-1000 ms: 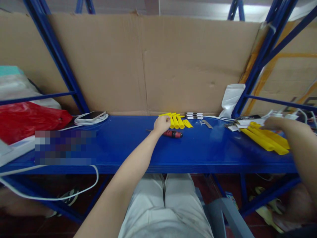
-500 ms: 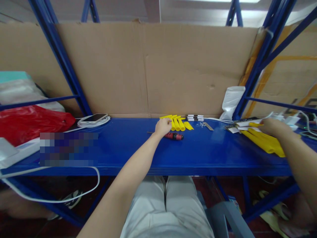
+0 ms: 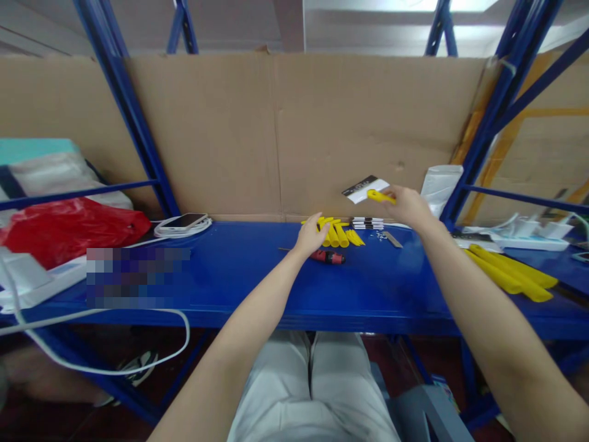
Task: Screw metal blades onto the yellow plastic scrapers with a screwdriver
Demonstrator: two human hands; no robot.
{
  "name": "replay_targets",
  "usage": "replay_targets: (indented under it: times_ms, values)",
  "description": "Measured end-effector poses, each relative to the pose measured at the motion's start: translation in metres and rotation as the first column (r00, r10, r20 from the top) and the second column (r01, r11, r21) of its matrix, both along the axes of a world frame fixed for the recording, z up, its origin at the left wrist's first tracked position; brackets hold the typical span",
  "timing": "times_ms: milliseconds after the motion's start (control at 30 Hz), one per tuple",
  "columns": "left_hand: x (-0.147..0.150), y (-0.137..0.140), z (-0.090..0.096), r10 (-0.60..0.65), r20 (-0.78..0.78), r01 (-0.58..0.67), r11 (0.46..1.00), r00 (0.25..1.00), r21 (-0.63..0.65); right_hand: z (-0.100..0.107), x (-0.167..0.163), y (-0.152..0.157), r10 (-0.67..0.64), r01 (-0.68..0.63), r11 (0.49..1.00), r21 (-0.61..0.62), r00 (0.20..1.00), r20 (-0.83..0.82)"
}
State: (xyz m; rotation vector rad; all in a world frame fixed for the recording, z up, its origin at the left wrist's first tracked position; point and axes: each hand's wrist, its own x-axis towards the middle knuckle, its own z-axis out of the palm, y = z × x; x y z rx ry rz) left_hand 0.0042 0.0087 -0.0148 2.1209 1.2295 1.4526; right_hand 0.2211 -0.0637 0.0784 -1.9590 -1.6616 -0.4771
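My right hand (image 3: 408,205) is raised over the blue shelf, closed on a black-and-white printed card (image 3: 363,188) and a small yellow piece (image 3: 380,196). The yellow piece looks like a plastic handle; its exact kind is hard to make out. My left hand (image 3: 309,237) has its fingers apart, just left of a row of yellow tube-like pieces (image 3: 338,236); no object shows in it. Close to that hand, a red-and-black screwdriver (image 3: 330,256) lies on the shelf, its shaft pointing left. Smaller yellow pieces (image 3: 355,238) lie right of the row.
Behind the row sits a stack of black-and-white cards (image 3: 367,223), with a flat grey blade (image 3: 392,239) to its right. Long yellow pieces (image 3: 510,273) and a power strip (image 3: 529,242) are at the right. A phone (image 3: 186,221) and red bag (image 3: 78,230) stand left.
My right hand has moved left and up from the pile at the right, bringing a card and a small yellow piece. My left hand has opened its fingers near the yellow row.
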Motion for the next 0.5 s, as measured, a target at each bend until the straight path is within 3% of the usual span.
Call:
replay_targets:
  times_ms: [100, 233, 367, 500]
  values:
    - [0.002, 0.008, -0.002, -0.039, 0.192, 0.051, 0.997, 0.981, -0.056, -0.008, -0.040, 0.018, 0.183, -0.183, 0.983, -0.026, 0.983, 0.006]
    - [0.003, 0.015, -0.003, -0.170, 0.394, 0.200, 0.979, 0.903, -0.034, -0.023, -0.077, 0.031, 0.224, -0.224, 0.969, -0.105, 0.974, -0.014]
    - [0.005, 0.011, -0.001, -0.244, 0.495, 0.298, 0.954, 0.834, -0.032, -0.043, -0.091, 0.034, 0.291, -0.293, 0.952, -0.083, 0.956, -0.037]
    - [0.008, 0.001, 0.003, -0.273, 0.534, 0.392, 0.912, 0.800, -0.121, -0.061, -0.089, 0.036, 0.420, -0.423, 0.906, 0.010, 0.896, -0.147]
